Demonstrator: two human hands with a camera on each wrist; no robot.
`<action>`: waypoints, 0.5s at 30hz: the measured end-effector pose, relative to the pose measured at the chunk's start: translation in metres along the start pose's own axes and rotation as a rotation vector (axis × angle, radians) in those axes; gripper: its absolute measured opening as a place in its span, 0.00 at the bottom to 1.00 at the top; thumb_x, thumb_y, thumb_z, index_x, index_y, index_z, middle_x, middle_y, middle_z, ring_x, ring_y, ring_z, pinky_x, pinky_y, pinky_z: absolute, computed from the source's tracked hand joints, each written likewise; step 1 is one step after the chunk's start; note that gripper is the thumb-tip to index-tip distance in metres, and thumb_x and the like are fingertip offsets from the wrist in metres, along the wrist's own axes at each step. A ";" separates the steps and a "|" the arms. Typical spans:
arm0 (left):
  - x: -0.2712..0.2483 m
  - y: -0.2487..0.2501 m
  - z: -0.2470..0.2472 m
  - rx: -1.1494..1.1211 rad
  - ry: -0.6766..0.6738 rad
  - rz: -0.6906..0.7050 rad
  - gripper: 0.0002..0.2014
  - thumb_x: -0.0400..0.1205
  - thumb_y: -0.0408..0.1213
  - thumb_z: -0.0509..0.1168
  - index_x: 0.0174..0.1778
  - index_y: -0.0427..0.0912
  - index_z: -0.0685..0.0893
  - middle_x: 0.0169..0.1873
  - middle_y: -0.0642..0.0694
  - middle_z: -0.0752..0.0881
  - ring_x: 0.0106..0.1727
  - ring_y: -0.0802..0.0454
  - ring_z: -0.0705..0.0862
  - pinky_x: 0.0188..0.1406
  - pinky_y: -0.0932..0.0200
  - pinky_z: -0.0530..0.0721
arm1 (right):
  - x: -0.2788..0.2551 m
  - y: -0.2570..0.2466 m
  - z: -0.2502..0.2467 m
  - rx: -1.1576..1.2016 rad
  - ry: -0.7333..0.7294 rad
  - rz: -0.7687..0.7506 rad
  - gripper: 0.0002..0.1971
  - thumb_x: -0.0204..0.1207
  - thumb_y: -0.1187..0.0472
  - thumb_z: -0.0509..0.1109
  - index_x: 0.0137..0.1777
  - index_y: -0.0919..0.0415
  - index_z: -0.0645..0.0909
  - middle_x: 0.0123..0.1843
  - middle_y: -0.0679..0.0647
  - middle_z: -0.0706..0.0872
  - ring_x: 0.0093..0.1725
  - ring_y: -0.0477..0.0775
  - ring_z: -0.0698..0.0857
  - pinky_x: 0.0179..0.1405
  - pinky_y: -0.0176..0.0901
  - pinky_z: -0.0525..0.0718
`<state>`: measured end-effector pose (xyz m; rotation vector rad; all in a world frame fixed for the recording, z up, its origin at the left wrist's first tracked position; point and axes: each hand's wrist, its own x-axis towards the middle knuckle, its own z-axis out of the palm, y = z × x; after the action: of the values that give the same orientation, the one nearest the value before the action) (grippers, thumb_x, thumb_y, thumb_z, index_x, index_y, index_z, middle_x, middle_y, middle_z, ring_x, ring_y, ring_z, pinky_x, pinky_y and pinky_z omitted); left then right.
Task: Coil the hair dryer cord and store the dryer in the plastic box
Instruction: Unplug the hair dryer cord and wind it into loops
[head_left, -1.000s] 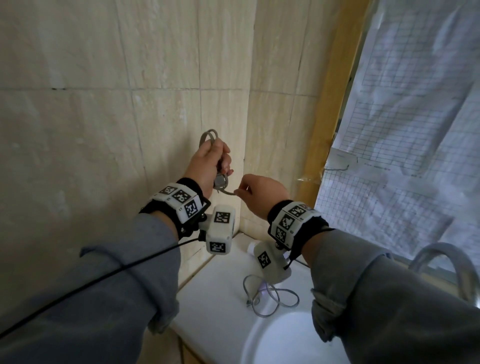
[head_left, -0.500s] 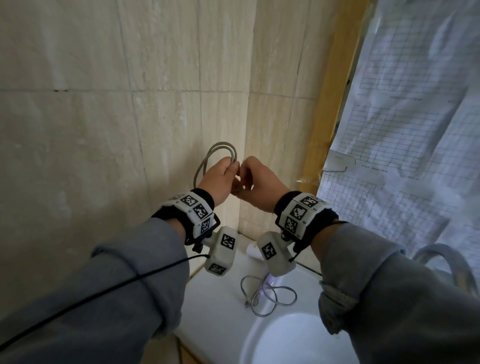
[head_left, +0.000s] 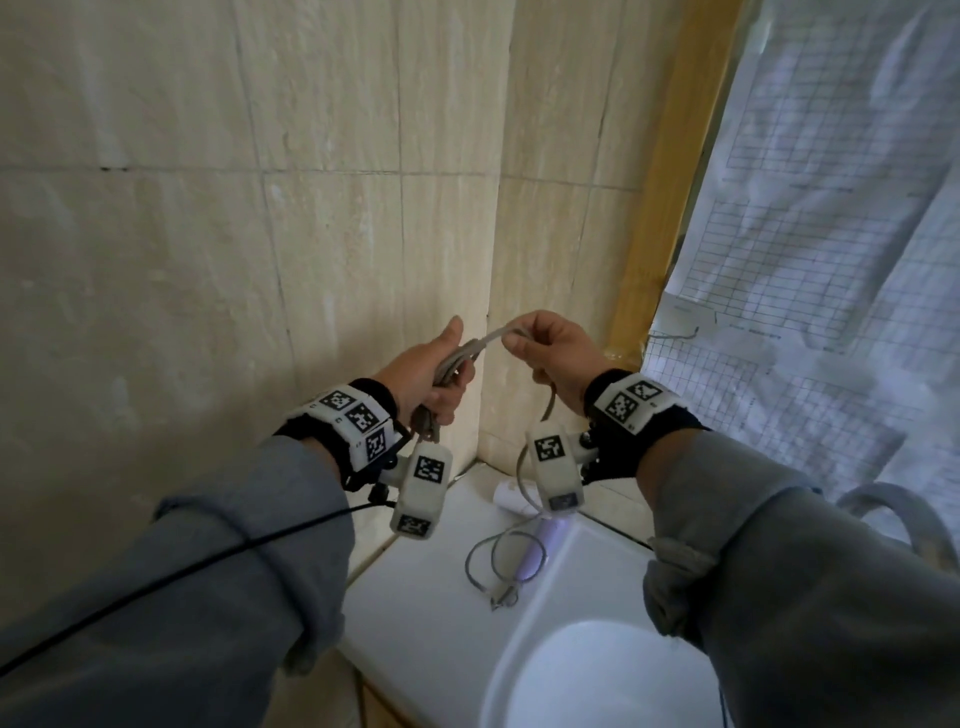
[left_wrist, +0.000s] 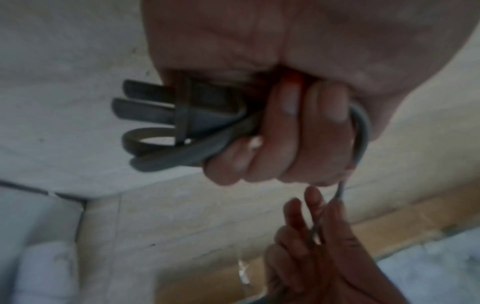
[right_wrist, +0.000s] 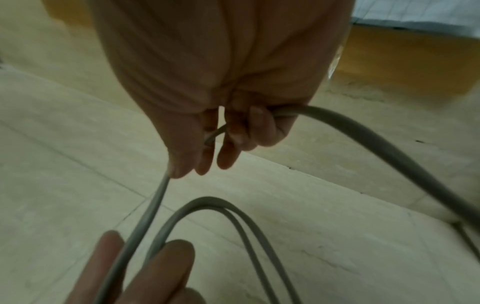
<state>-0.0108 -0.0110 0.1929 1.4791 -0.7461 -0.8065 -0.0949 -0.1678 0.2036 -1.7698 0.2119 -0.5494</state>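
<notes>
My left hand (head_left: 431, 376) grips a bundle of grey cord loops (head_left: 457, 358) in front of the tiled wall corner. In the left wrist view its fingers (left_wrist: 291, 131) curl round the loops and the plug (left_wrist: 202, 107), whose prongs stick out to the left. My right hand (head_left: 548, 353) pinches the cord (right_wrist: 158, 197) just right of the bundle, a short stretch spanning the two hands. From the right hand the cord hangs down to loose loops (head_left: 501, 564) on the counter. The dryer (head_left: 506, 493) lies there, mostly hidden behind the wrist camera. No plastic box is in view.
A white counter (head_left: 415, 613) holds a round sink basin (head_left: 597, 680) at the bottom, with a curved faucet (head_left: 893, 519) on the right. Beige tiled walls meet in a corner straight ahead. A window with a wooden frame (head_left: 670, 208) and plastic sheeting fills the right.
The hands met at the cord loop half a second ago. My right hand has since drawn a little to the right, and the loop above my left hand now lies flat towards it.
</notes>
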 end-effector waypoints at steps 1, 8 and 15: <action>-0.002 0.001 0.002 -0.076 -0.050 -0.009 0.32 0.80 0.66 0.44 0.22 0.44 0.73 0.08 0.54 0.64 0.11 0.56 0.60 0.20 0.64 0.66 | 0.001 -0.002 0.001 0.028 -0.012 0.016 0.07 0.79 0.59 0.66 0.40 0.53 0.82 0.35 0.49 0.78 0.28 0.45 0.67 0.22 0.32 0.66; -0.002 0.013 0.008 -0.322 -0.229 0.024 0.30 0.80 0.60 0.48 0.14 0.47 0.71 0.05 0.56 0.64 0.09 0.61 0.61 0.15 0.68 0.62 | -0.007 0.002 0.002 -0.079 -0.178 0.111 0.20 0.81 0.42 0.53 0.43 0.52 0.81 0.34 0.49 0.82 0.30 0.45 0.66 0.27 0.35 0.62; 0.004 0.011 0.017 -0.231 -0.130 -0.058 0.20 0.84 0.53 0.52 0.31 0.46 0.73 0.12 0.55 0.68 0.12 0.60 0.63 0.24 0.66 0.78 | -0.001 0.004 -0.002 -0.144 0.056 0.051 0.20 0.76 0.39 0.62 0.33 0.54 0.75 0.28 0.48 0.72 0.25 0.46 0.65 0.25 0.37 0.65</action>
<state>-0.0232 -0.0242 0.2035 1.2547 -0.6837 -1.0062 -0.0963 -0.1704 0.1997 -1.8845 0.3415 -0.5588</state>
